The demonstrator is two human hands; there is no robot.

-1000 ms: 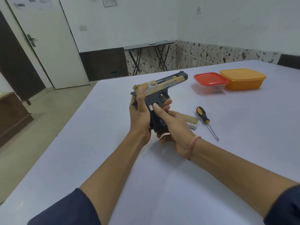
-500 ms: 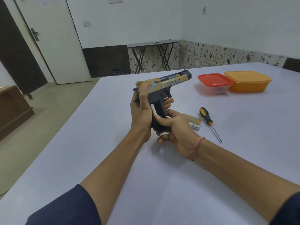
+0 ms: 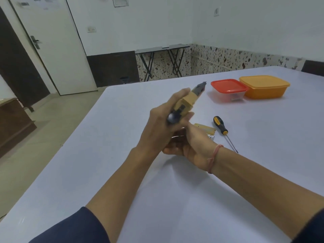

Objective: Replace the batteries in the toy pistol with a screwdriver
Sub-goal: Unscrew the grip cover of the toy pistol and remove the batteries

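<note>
head view: the left hand [image 3: 157,123] clasped a blurred toy pistol [image 3: 185,100] above the table [image 3: 175,199], muzzle toward 1 o'clock. the right hand [image 3: 192,146], at 5 o'clock of the left, curled its fingers around the base of the pistol's handle. a screwdriver [image 3: 220,126] lay at 3 o'clock, just beside a tan cover [image 3: 205,129] and a battery [image 3: 210,136].

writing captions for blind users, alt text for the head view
A person holds a tan-and-black toy pistol over a white table, left hand around its body, right hand below. Nearby lie a screwdriver, a tan cover plate, a red-lidded container and an orange container.
</note>
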